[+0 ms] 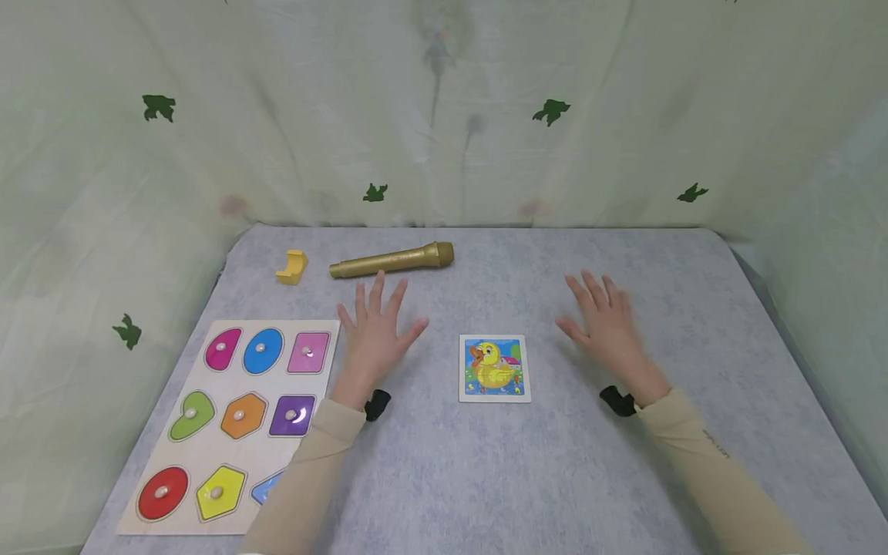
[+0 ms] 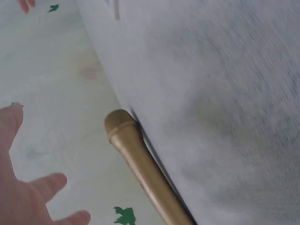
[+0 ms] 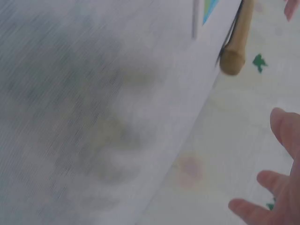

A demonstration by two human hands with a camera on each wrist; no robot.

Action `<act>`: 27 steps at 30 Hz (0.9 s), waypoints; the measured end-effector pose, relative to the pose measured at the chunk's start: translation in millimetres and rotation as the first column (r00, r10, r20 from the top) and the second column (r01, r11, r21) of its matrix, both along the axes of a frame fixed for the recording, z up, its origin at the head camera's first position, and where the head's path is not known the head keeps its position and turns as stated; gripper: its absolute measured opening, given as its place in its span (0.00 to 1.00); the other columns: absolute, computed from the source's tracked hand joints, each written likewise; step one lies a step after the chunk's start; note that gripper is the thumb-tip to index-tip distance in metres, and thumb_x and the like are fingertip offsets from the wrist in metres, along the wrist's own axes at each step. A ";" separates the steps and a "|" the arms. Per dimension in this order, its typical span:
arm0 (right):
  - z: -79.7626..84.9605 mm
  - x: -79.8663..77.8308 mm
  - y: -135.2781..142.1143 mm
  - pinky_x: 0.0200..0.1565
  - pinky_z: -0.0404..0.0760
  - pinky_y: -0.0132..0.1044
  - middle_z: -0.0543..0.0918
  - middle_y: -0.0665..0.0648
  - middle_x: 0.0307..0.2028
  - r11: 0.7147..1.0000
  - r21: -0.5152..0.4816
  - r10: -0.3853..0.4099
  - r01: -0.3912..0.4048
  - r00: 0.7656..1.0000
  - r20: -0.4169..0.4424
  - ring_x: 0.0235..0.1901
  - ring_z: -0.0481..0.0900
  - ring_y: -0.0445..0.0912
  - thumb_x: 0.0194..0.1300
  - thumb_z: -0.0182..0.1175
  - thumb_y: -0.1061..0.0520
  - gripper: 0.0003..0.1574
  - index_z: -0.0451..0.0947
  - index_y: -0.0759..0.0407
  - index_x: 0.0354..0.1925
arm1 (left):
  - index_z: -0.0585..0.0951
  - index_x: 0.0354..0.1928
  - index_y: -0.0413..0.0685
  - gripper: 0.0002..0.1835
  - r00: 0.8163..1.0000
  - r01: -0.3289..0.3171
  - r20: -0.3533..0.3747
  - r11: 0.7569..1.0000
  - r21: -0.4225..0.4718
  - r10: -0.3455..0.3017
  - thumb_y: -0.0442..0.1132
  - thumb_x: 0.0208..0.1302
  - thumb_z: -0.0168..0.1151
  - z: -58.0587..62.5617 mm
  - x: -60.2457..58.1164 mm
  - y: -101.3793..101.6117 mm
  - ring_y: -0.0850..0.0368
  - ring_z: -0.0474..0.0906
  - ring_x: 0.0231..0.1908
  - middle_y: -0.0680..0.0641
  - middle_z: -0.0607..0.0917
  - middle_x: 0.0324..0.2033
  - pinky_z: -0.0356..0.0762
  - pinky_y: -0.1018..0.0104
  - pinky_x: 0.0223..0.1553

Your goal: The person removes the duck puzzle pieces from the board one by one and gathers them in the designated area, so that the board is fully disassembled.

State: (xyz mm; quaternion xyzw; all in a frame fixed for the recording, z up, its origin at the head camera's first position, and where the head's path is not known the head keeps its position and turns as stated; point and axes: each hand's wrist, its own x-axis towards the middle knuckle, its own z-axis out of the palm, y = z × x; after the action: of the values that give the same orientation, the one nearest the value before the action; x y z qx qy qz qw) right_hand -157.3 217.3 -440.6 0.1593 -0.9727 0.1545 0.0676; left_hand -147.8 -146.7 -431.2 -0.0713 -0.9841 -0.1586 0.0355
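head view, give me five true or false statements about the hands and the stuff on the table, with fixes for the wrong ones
1. The duck picture lies between the left hand and the right hand. True.
2. The yellow block is to the left of the gold microphone. True.
3. The left hand grips the gold microphone. False: the left hand holds nothing.
4. The shape board lies to the right of the duck picture. False: the shape board lies to its left.
5. The red round piece is in the board's row farthest from the person. False: it is in the nearest row.
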 end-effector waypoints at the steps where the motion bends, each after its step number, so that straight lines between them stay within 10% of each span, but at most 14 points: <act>1: 0.5 -0.1 -4.8 0.64 0.45 0.65 0.53 0.69 0.70 0.999 0.001 0.039 -0.039 0.999 -0.005 0.69 0.44 0.68 0.67 0.58 0.44 0.46 0.51 0.60 0.73 | 0.52 0.75 0.57 0.42 1.000 0.031 0.001 1.000 0.003 -0.031 0.66 0.66 0.49 0.8 2.1 1.8 0.36 0.32 0.71 0.43 0.42 0.74 0.31 0.29 0.61; 7: -2.0 5.1 -35.3 0.63 0.56 0.59 0.60 0.67 0.68 0.961 -0.091 0.264 -0.263 0.965 -0.004 0.67 0.55 0.65 0.65 0.62 0.50 0.43 0.56 0.61 0.71 | 0.58 0.74 0.53 0.37 0.968 0.251 0.002 0.967 0.035 -0.251 0.59 0.68 0.52 -3.6 19.1 14.6 0.39 0.43 0.71 0.43 0.51 0.73 0.41 0.33 0.63; 18: -15.6 0.3 -79.6 0.58 0.69 0.49 0.71 0.59 0.62 0.842 -0.397 0.469 -0.365 0.860 0.202 0.58 0.70 0.53 0.65 0.61 0.64 0.32 0.66 0.61 0.66 | 0.69 0.67 0.45 0.29 0.807 0.564 0.127 0.816 0.123 -0.577 0.49 0.68 0.58 -30.9 55.6 37.1 0.47 0.58 0.67 0.44 0.64 0.68 0.56 0.38 0.61; 27: -20.1 -12.6 -101.4 0.50 0.74 0.42 0.77 0.57 0.52 0.845 -0.374 0.501 -0.383 0.811 0.301 0.48 0.76 0.49 0.61 0.61 0.69 0.25 0.73 0.63 0.57 | 0.69 0.67 0.45 0.29 0.799 0.570 0.139 0.811 0.136 -0.585 0.50 0.69 0.57 -35.5 69.3 42.8 0.47 0.54 0.69 0.46 0.61 0.69 0.51 0.38 0.63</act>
State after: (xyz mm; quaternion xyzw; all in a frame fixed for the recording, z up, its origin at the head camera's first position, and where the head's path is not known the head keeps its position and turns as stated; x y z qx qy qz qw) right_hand -169.9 115.9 -460.6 0.3377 -0.8670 0.3382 -0.1413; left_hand -78.5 -103.9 -466.7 -0.3520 -0.9069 -0.2103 -0.0974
